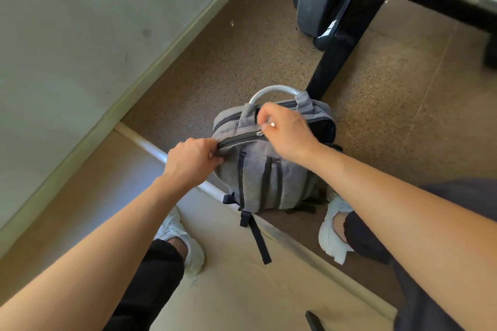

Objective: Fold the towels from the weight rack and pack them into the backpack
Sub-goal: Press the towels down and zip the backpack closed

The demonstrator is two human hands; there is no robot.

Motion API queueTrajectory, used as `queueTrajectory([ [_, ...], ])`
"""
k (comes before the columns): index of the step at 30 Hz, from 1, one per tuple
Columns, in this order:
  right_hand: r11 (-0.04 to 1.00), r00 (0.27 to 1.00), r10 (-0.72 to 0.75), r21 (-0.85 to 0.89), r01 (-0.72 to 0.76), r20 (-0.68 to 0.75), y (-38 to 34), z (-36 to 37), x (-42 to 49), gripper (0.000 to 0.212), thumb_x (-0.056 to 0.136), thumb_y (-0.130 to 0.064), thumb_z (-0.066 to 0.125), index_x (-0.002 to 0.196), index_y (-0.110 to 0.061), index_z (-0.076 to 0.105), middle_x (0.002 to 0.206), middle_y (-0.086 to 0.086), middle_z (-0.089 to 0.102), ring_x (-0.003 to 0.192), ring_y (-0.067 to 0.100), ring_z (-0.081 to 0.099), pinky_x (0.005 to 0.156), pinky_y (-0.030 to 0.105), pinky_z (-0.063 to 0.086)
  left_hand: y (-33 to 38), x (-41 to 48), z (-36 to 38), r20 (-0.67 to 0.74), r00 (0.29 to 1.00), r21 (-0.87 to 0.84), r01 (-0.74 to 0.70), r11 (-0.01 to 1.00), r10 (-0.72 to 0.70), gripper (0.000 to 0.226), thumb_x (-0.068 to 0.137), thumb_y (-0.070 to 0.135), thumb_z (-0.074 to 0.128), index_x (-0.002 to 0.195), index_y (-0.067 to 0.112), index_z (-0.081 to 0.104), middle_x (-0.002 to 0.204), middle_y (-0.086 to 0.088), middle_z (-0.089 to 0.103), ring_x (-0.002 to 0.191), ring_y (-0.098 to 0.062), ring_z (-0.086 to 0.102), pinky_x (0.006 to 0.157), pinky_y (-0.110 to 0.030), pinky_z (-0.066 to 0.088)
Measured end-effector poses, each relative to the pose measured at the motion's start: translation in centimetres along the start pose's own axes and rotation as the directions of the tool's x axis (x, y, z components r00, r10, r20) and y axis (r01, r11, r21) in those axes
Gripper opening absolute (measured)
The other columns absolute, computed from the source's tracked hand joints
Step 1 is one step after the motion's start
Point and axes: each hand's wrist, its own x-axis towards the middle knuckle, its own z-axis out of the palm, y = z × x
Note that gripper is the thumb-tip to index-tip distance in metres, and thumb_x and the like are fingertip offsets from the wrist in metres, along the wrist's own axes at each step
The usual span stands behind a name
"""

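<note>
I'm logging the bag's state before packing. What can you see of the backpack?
The backpack is grey fabric with dark zippers, dark straps and a pale curved top handle. It stands upright on the speckled floor by a black rack post. The left hand grips its fabric at the front zipper's left end; the right hand pinches the metal zipper pull. A dark gap shows at its top right. One trails onto a mat.
</note>
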Motion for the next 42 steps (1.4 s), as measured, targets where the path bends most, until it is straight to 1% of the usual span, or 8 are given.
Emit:
queueTrajectory([
  [8,0.915,0.894,0.402,0.052,-0.400,-0.197,8.2,-4.6,-2.6,0.010,0.096,-0.027,0.066,0.095,-0.017,0.068,0.079,0.001,0.073,0.073,0.013,0.072,0.078,0.034,0.060,3.1,0.7,-3.3,-0.059,0.995,0.207,0.094,0.974,-0.083,0.036,0.083,0.057,0.065,0.086,0.021,0.061,0.080,-0.003,0.064,0.077,-0.033,0.063,0.066,-0.034,0.039],
  [12,0.908,0.900,0.418,0.031,-0.418,-0.122,8.3,-4.9,-3.4,0.018,0.096,-0.034,0.067,0.087,-0.017,0.068,0.071,-0.002,0.072,0.058,0.004,0.068,0.056,0.018,0.046,7.9,0.7,-5.0,-0.286,0.942,-0.028,-0.189,0.981,0.174,0.037,0.072,0.059,0.066,0.076,0.024,0.055,0.077,0.005,0.059,0.078,-0.027,0.059,0.061,-0.032,0.038],
  [15,0.902,0.900,0.431,0.067,-0.427,-0.067,8.5,-5.2,-3.9,0.024,0.096,-0.035,0.066,0.082,-0.016,0.071,0.073,0.001,0.074,0.065,0.011,0.071,0.068,0.025,0.053,11.2,0.8,-3.9,-0.254,0.867,0.005,-0.443,0.896,0.430,0.061,0.070,0.069,0.061,0.114,0.026,0.063,0.106,0.000,0.064,0.098,-0.027,0.060,0.072,-0.038,0.049],
  [19,0.917,0.923,0.385,0.130,-0.378,-0.028,8.0,-5.4,-4.4,0.029,0.096,-0.033,0.066,0.089,-0.007,0.075,0.086,0.011,0.073,0.086,0.024,0.068,0.081,0.041,0.055,14.2,2.1,-1.2,-0.039,0.895,0.214,-0.427,0.878,0.445,0.089,0.072,0.065,0.077,0.145,0.027,0.045,0.138,-0.005,0.052,0.123,-0.032,0.051,0.093,-0.047,0.049],
  [28,0.931,0.955,0.297,0.230,-0.285,-0.019,9.7,-6.4,-5.0,0.015,0.091,-0.029,0.073,0.081,-0.017,0.073,0.077,-0.004,0.066,0.073,0.009,0.060,0.065,0.025,0.042,15.1,3.8,0.1,-0.200,0.860,0.173,-0.441,0.881,0.470,0.021,0.091,0.035,0.072,0.099,0.018,0.061,0.097,-0.003,0.063,0.094,-0.028,0.063,0.058,-0.037,0.032],
  [32,0.916,0.931,0.365,0.187,-0.354,-0.023,10.8,-7.1,-4.0,0.030,0.096,-0.030,0.067,0.090,-0.001,0.074,0.092,0.014,0.071,0.087,0.027,0.064,0.079,0.043,0.052,14.4,4.0,-0.4,-0.224,0.881,0.122,-0.399,0.909,0.417,0.021,0.093,0.038,0.067,0.090,0.022,0.055,0.094,0.002,0.063,0.093,-0.027,0.063,0.058,-0.039,0.042],
  [38,0.714,0.758,0.651,0.319,-0.623,0.024,16.2,-4.5,-3.3,0.038,0.097,-0.035,0.063,0.096,0.001,0.073,0.098,0.018,0.073,0.095,0.032,0.069,0.091,0.046,0.056,13.6,4.3,-1.1,-0.246,0.896,0.091,-0.359,0.929,0.370,0.021,0.095,0.039,0.067,0.087,0.023,0.055,0.093,0.003,0.062,0.087,-0.029,0.063,0.060,-0.035,0.035],
  [42,0.449,0.510,0.853,0.342,-0.825,0.111,18.8,1.3,-3.2,0.044,0.091,-0.037,0.071,0.121,-0.004,0.068,0.113,0.013,0.071,0.101,0.033,0.069,0.088,0.042,0.059,13.6,4.3,-0.7,-0.258,0.875,0.097,-0.399,0.912,0.410,0.026,0.095,0.038,0.068,0.082,0.027,0.049,0.086,0.007,0.058,0.073,-0.020,0.052,0.053,-0.027,0.027],
])
